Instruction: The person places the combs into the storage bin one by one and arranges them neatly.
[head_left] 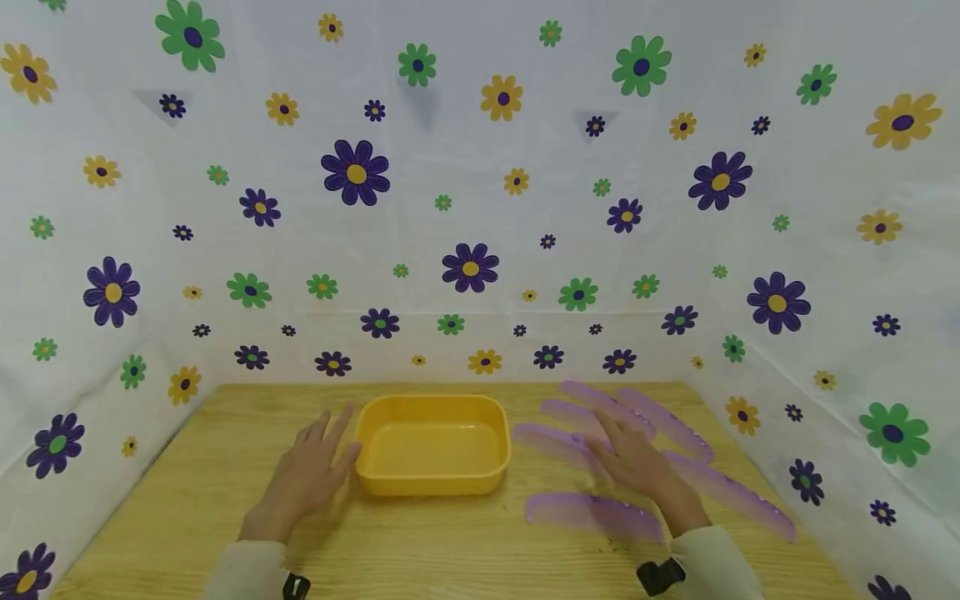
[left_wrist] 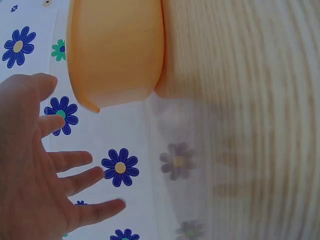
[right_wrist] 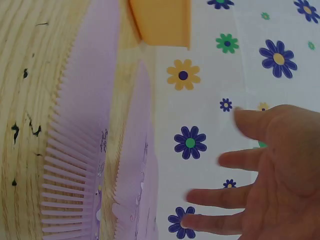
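A yellow rectangular plastic tray (head_left: 432, 484) stands on the wooden table. Just left of it, my left hand (head_left: 303, 475) is spread with nothing in its grasp; the left wrist view has its fingers (left_wrist: 75, 161) apart and clear of the tray wall (left_wrist: 117, 55). Several translucent purple combs lie to the tray's right. Over the middle of them my right hand (head_left: 641, 462) hovers with fingers extended, holding nothing. The nearest comb (head_left: 592, 514) lies in front, another comb (head_left: 731, 493) to the right of the hand. Part of the comb (head_left: 558, 442) beneath my fingers is hidden.
White cloth walls (head_left: 465, 225) printed with flowers enclose the table (head_left: 420, 550) at the back and both sides. Small dark marks show on the wood near the closest comb. A dark strap (head_left: 660, 575) sits at the right wrist.
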